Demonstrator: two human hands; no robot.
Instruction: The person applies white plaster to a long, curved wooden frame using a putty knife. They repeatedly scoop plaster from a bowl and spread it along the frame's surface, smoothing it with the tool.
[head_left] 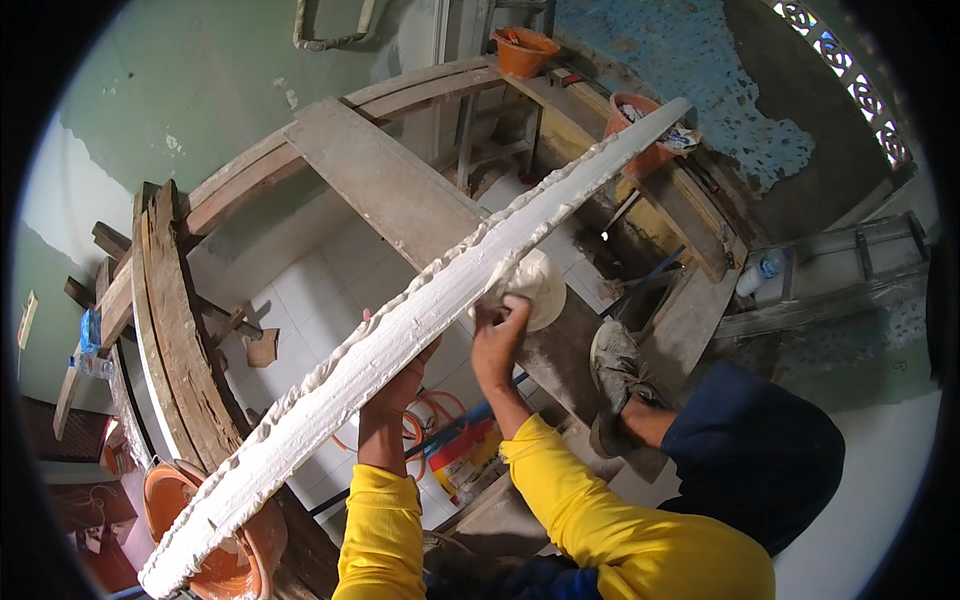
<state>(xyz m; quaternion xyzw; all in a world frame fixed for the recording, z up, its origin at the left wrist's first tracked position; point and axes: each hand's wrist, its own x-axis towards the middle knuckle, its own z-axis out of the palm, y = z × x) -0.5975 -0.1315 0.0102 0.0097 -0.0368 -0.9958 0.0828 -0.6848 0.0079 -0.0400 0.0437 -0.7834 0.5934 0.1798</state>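
Observation:
A long, narrow strip (400, 340) thickly coated with wet white plaster runs diagonally from lower left to upper right. Ragged ridges of plaster line its far edge. My left hand (398, 388) grips the strip from underneath, near its middle; a fingertip shows past the far side. Close to the strip's near edge, my right hand (500, 335) is closed, its fingers curled. What it holds is mostly hidden. Just beyond that hand is a round whitish piece (545, 290) smeared with plaster; whether the fingers grip it, I cannot tell.
An orange bucket (170, 495) sits under the strip's lower end. Another orange bucket (655, 155) stands near its upper end, with an orange pot (525, 52) farther back. Wooden planks (385, 180) form a scaffold above a tiled floor (300, 290). My shoe (615, 365) rests on planking.

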